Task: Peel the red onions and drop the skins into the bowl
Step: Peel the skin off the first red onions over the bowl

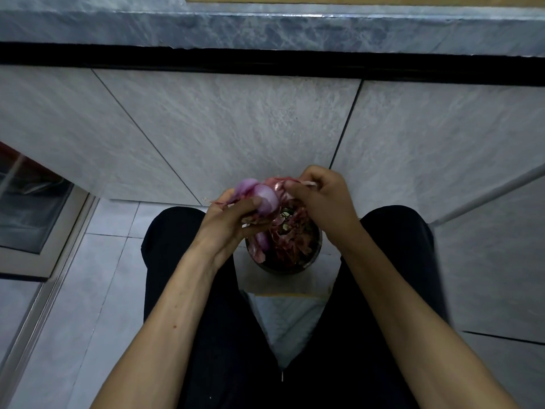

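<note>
My left hand (233,219) grips a cluster of purple red onions (262,194), thumb pressed on the glossy peeled surface. My right hand (321,196) pinches a strip of reddish skin (277,184) that still hangs from the onions. Both hands hover just above a dark round bowl (306,262) on the floor between my knees. The bowl holds a heap of red skins (292,240) and one small peeled onion (262,242) at its left side. My hands hide the far part of the bowl.
My legs in dark trousers (177,261) flank the bowl. A grey tiled wall (236,128) with a black band rises straight ahead under a marble counter edge (265,28). A metal-framed glass panel (32,208) stands at the left; pale floor tiles (97,276) lie beside my left leg.
</note>
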`<move>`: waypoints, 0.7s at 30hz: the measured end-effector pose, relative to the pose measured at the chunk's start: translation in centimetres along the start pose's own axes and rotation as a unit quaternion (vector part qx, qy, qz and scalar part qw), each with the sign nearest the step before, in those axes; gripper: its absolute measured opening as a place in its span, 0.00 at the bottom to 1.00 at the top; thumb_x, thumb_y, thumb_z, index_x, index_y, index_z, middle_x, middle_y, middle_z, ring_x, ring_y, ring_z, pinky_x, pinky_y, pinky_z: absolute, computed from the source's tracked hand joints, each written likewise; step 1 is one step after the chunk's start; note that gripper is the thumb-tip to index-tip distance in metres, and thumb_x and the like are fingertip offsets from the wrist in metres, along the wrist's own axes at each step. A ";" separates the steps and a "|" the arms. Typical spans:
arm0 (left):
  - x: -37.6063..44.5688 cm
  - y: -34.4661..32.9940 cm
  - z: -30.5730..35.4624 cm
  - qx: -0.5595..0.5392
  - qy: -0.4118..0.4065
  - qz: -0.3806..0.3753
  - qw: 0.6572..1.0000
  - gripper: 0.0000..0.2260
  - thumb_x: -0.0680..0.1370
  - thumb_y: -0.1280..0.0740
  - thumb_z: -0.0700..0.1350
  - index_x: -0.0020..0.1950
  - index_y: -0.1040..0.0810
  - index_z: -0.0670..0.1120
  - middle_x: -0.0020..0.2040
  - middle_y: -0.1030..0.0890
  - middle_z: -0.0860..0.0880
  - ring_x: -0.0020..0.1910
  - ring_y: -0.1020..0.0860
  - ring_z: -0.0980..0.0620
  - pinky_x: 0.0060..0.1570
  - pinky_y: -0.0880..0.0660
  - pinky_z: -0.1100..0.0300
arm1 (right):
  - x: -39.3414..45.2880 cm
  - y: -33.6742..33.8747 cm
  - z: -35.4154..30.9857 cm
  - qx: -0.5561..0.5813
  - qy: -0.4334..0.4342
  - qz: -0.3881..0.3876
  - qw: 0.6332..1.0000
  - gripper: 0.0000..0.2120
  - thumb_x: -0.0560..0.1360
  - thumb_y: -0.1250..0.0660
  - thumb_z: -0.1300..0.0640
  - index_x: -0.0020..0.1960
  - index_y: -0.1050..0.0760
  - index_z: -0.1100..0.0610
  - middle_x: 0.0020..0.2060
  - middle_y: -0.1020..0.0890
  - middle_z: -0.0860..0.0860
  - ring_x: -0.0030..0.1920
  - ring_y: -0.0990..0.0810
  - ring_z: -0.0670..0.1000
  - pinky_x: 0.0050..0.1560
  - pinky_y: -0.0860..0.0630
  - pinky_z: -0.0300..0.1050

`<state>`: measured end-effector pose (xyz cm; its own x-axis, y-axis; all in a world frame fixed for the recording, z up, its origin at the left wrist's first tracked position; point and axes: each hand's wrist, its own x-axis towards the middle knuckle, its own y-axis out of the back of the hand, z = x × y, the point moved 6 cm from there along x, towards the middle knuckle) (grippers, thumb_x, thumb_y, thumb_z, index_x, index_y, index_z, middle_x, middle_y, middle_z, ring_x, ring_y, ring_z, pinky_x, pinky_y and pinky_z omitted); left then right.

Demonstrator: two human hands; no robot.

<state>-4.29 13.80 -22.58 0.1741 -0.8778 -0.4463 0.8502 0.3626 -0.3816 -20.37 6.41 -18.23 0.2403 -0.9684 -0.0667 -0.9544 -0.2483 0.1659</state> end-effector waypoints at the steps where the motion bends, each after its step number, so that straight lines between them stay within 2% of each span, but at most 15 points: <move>1: 0.0 -0.1 0.1 -0.011 0.000 -0.003 1.000 0.18 0.68 0.29 0.38 0.58 0.21 0.44 0.45 0.17 0.42 0.42 0.16 0.42 0.39 0.18 0.52 | -0.1 -0.1 0.5 0.072 -0.041 -0.004 0.997 0.13 0.74 0.30 0.65 0.34 0.30 0.60 0.30 0.27 0.53 0.33 0.25 0.47 0.35 0.24 0.38; 2: 0.0 -0.2 0.1 -0.017 -0.001 -0.006 1.000 0.19 0.68 0.29 0.38 0.59 0.22 0.44 0.45 0.17 0.42 0.42 0.16 0.41 0.39 0.18 0.52 | -0.2 -0.3 0.9 0.131 -0.075 -0.008 0.989 0.13 0.74 0.30 0.66 0.34 0.30 0.60 0.31 0.27 0.54 0.33 0.24 0.48 0.36 0.22 0.38; 4: -0.1 -0.2 0.0 -0.024 0.001 -0.014 1.000 0.19 0.68 0.30 0.38 0.59 0.22 0.44 0.45 0.16 0.42 0.42 0.15 0.41 0.39 0.17 0.51 | -0.4 -0.4 1.3 0.166 -0.100 -0.002 0.981 0.13 0.75 0.31 0.67 0.34 0.30 0.61 0.31 0.26 0.56 0.32 0.23 0.48 0.35 0.22 0.38; 7: 0.0 0.0 -0.3 -0.022 0.010 -0.013 1.000 0.18 0.67 0.27 0.37 0.57 0.20 0.45 0.48 0.16 0.43 0.45 0.15 0.43 0.46 0.16 0.49 | -0.5 -0.4 1.5 0.124 -0.092 0.011 0.988 0.09 0.74 0.31 0.67 0.37 0.29 0.64 0.31 0.27 0.57 0.31 0.24 0.48 0.32 0.24 0.38; 9: 0.0 0.2 -0.5 -0.016 0.018 0.003 1.000 0.19 0.67 0.23 0.40 0.57 0.20 0.45 0.50 0.15 0.44 0.47 0.16 0.45 0.49 0.17 0.49 | -0.5 -0.4 1.3 0.057 -0.064 0.004 0.996 0.10 0.74 0.30 0.65 0.37 0.29 0.66 0.31 0.27 0.56 0.32 0.25 0.49 0.32 0.25 0.39; 11: 0.0 0.4 -0.6 -0.011 0.015 0.031 0.999 0.19 0.67 0.26 0.45 0.58 0.21 0.43 0.49 0.15 0.44 0.46 0.16 0.46 0.47 0.16 0.50 | -0.7 -0.7 1.1 0.013 -0.045 -0.013 0.999 0.11 0.74 0.30 0.64 0.36 0.29 0.67 0.29 0.27 0.55 0.29 0.26 0.45 0.31 0.28 0.36; 13: 0.0 0.8 -0.6 -0.016 0.012 0.063 0.998 0.22 0.66 0.25 0.44 0.59 0.22 0.42 0.50 0.16 0.43 0.46 0.15 0.46 0.42 0.16 0.51 | -0.8 -1.0 1.3 0.050 -0.067 -0.021 0.996 0.10 0.75 0.31 0.66 0.37 0.28 0.65 0.29 0.26 0.54 0.27 0.25 0.42 0.29 0.26 0.35; 16: 0.2 1.2 -0.5 -0.030 0.008 0.076 0.997 0.25 0.70 0.23 0.40 0.65 0.25 0.37 0.55 0.17 0.39 0.47 0.15 0.46 0.42 0.17 0.50 | -0.6 -1.4 2.2 0.161 -0.119 -0.023 0.979 0.10 0.75 0.32 0.67 0.37 0.29 0.63 0.32 0.23 0.57 0.33 0.19 0.50 0.37 0.18 0.43; 19: 0.5 1.2 -0.5 -0.030 0.012 0.067 0.997 0.13 0.77 0.31 0.37 0.62 0.23 0.37 0.52 0.17 0.39 0.45 0.15 0.47 0.43 0.16 0.50 | -0.3 -1.5 2.9 0.191 -0.148 -0.024 0.970 0.09 0.75 0.32 0.67 0.38 0.29 0.62 0.36 0.24 0.60 0.37 0.18 0.55 0.43 0.17 0.49; 21: 0.6 1.1 -0.6 -0.032 0.014 0.059 0.998 0.12 0.77 0.31 0.36 0.60 0.22 0.37 0.52 0.17 0.39 0.46 0.15 0.46 0.44 0.16 0.49 | -0.1 -1.5 3.4 0.211 -0.169 -0.027 0.962 0.11 0.75 0.32 0.67 0.36 0.30 0.62 0.37 0.25 0.60 0.39 0.19 0.57 0.49 0.19 0.54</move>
<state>-3.56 13.90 -23.74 0.2566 -0.8188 -0.5135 0.7907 0.4834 -0.3756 -19.57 6.98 -21.84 0.2885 -0.8733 -0.3927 -0.9461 -0.1969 -0.2572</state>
